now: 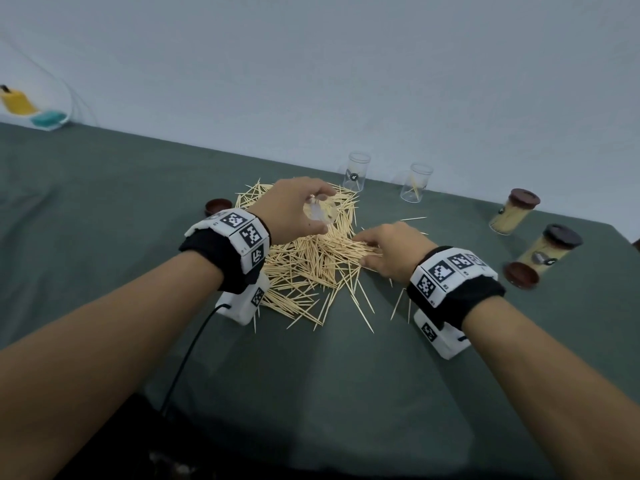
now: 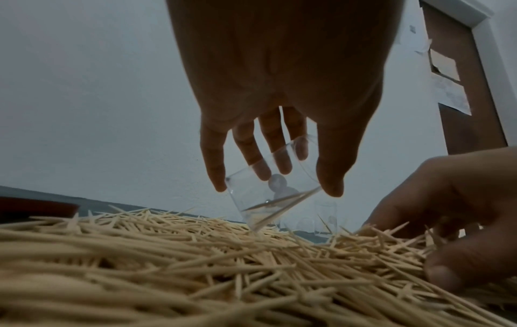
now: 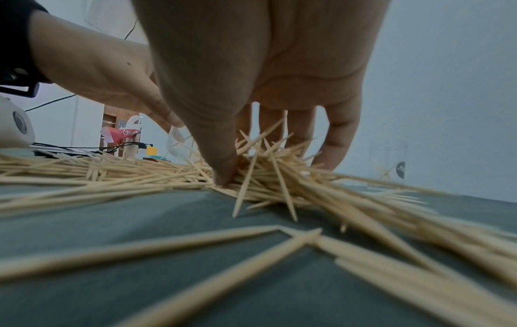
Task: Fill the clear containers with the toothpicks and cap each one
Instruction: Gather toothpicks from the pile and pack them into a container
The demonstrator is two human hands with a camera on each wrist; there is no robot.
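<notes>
Left hand (image 1: 294, 209) of mine holds the tilted clear container (image 2: 275, 190) over the toothpicks (image 1: 311, 268) mid-table while right hand (image 1: 391, 251) pinches a bunch, which I reckon could splay and miss the mouth.

Toothpick pile (image 1: 304, 265) at table (image 1: 104, 202) centre. Left hand (image 1: 294, 209) above pile's far part, holding tilted container (image 2: 275, 190) with few toothpicks inside, lower edge just over pile. Right hand (image 1: 391, 251) on pile's right edge, fingertips (image 3: 223, 174) in toothpicks. Loose cap (image 1: 218, 206) left of pile. Two uncapped containers (image 1: 356, 171) (image 1: 415, 183) behind pile. Two filled, capped containers (image 1: 512, 213) (image 1: 550, 247) far right; another loose cap (image 1: 521, 275) before them.
</notes>
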